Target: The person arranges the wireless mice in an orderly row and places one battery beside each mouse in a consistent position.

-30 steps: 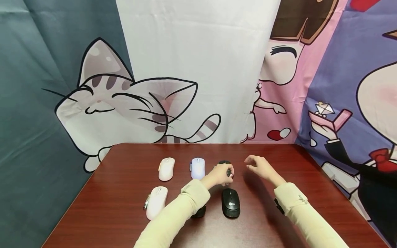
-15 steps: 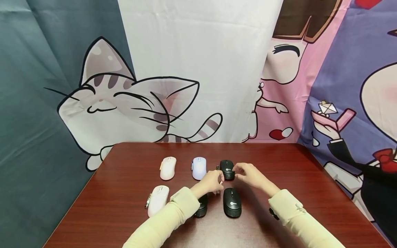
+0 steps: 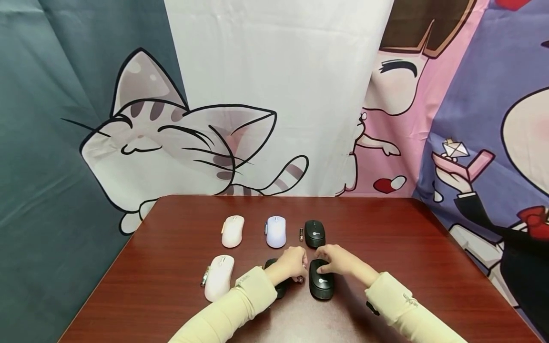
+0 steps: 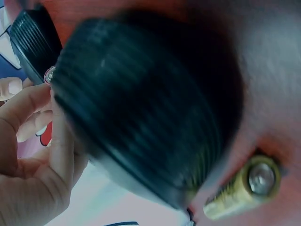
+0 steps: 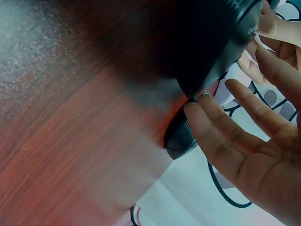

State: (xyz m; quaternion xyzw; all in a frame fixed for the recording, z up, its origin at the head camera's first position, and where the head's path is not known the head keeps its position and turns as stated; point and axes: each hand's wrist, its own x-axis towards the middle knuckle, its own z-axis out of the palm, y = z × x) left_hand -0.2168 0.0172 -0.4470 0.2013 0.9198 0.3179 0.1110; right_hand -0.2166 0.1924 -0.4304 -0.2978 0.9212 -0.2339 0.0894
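Observation:
My left hand [image 3: 291,263] pinches a small battery [image 4: 49,74] between thumb and fingers, low over the table between two black computer mice. Its forearm and sleeve partly cover the left mouse [image 3: 281,289], which looms large and blurred in the left wrist view. My right hand [image 3: 339,259] reaches over the far end of the right mouse [image 3: 321,286], fingertips right at its edge and fingers only loosely bent. Behind them lies a third black mouse [image 3: 315,233] with a battery [image 3: 301,234] along its left side.
Two white mice [image 3: 233,231] [image 3: 219,278] and a lavender mouse [image 3: 276,232] lie to the left, each with a battery at its left side. A yellow battery [image 4: 242,188] lies by the left black mouse. A cartoon-printed cloth [image 3: 274,95] hangs behind the brown table [image 3: 141,286].
The left hand has come back from the far black mouse, where a battery now lies uncovered. My right hand has moved nearer and left, from beside that mouse to the near right one.

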